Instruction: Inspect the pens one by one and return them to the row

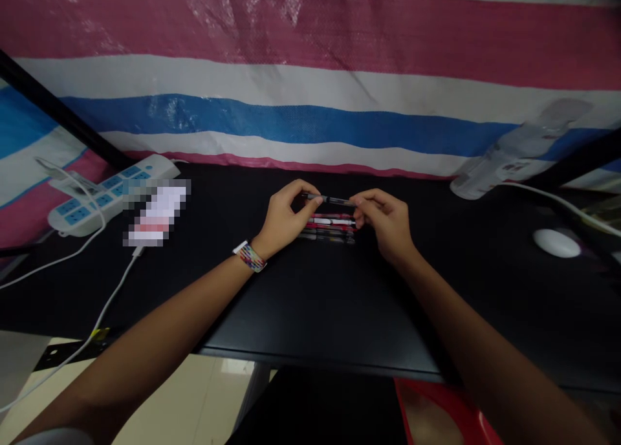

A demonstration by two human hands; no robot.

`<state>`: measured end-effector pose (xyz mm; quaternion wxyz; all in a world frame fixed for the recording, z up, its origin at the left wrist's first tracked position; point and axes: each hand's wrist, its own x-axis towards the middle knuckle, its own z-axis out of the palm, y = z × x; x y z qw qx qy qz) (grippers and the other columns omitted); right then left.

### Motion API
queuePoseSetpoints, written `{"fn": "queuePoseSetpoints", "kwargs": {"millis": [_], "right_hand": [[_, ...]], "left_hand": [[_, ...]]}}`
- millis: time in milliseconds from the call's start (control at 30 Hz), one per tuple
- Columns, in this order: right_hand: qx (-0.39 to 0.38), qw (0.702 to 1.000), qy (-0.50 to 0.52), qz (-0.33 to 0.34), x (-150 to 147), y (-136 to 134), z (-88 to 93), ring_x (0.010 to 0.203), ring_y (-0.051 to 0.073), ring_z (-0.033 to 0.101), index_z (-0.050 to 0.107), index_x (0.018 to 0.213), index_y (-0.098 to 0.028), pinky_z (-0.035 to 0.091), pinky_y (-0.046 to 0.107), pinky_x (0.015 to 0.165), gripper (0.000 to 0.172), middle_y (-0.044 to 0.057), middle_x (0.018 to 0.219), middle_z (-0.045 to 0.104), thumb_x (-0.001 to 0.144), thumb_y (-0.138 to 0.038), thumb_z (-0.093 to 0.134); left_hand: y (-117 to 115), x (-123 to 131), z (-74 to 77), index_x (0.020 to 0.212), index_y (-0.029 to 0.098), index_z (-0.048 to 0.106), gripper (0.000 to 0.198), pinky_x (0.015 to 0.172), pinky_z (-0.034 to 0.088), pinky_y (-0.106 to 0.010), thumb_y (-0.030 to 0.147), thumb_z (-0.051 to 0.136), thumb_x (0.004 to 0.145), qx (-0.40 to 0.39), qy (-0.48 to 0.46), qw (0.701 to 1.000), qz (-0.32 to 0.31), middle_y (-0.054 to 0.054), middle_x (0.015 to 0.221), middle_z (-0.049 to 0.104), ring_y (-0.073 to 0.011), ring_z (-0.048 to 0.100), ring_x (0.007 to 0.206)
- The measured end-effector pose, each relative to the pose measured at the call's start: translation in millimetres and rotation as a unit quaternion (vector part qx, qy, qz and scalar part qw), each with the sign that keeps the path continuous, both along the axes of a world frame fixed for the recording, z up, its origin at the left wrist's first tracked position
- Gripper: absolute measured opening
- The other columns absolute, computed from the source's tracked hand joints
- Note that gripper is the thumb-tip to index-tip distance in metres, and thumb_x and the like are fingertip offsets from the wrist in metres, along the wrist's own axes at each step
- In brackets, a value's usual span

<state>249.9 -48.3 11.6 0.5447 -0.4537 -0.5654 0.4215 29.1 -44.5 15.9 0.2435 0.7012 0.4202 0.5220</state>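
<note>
A dark pen with a clear barrel (336, 200) is held level between my two hands. My left hand (291, 213) pinches its left end between thumb and fingers, and my right hand (381, 217) pinches its right end. Just below it, several pens lie side by side on the black table (315, 303). Among them are a white and red pen (330, 222) and, nearest to me, a dark clear-barrelled pen (327, 239). My left fingers partly cover the left ends of this row, and my right fingertips are close to its right ends.
On the left are a white power strip (114, 193) and a blurred-out phone (158, 215) on a white cable. A clear bottle (504, 154) leans at the back right, with a white mouse (556, 243) in front. A striped plastic sheet (310, 121) hangs behind the table.
</note>
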Motion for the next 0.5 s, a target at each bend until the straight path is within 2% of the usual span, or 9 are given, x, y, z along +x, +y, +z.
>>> {"fn": "queuePoseSetpoints", "kwargs": {"millis": [67,133,333,500], "right_hand": [[-0.051,0.995,0.083,0.017,1.4,3.7,-0.3,0.058,0.015,0.06,0.082,0.089,-0.024,0.053,0.032,0.058,0.018,0.0,0.071,0.07,0.084,-0.041,0.084],[-0.073,0.989,0.124,0.022,1.8,5.6,-0.9,0.06,0.015,0.062,0.084,0.09,-0.024,0.056,0.033,0.059,0.02,0.002,0.075,0.073,0.08,-0.04,0.087],[-0.079,0.986,0.137,0.044,1.9,7.2,-5.0,0.067,0.015,0.066,0.086,0.095,-0.022,0.062,0.036,0.07,0.029,0.003,0.08,0.076,0.076,-0.042,0.096],[-0.1,0.978,0.175,0.049,2.2,10.0,-8.3,0.075,0.016,0.067,0.087,0.097,-0.021,0.062,0.036,0.075,0.031,0.005,0.083,0.076,0.076,-0.04,0.098]], "left_hand": [[1.9,-1.8,-1.3,0.095,0.023,0.071,0.007,0.087,0.054,-0.036,0.028,0.072,0.1,-0.003,-0.012,1.0,0.002,-0.004,0.095,0.076,-0.0204,0.069,0.091],[3.0,-3.3,-2.1,0.095,0.023,0.07,0.006,0.087,0.053,-0.035,0.027,0.071,0.1,-0.002,-0.02,1.0,-0.009,-0.003,0.095,0.075,-0.0199,0.068,0.09],[6.0,-7.4,-4.9,0.092,0.023,0.068,0.009,0.078,0.049,-0.032,0.027,0.071,0.099,-0.028,-0.036,0.998,-0.041,0.0,0.086,0.067,-0.0181,0.063,0.081],[8.7,-8.4,-7.9,0.091,0.022,0.069,0.01,0.075,0.05,-0.03,0.026,0.071,0.1,-0.029,-0.053,0.997,-0.052,0.0,0.085,0.069,-0.0174,0.064,0.081]]}}
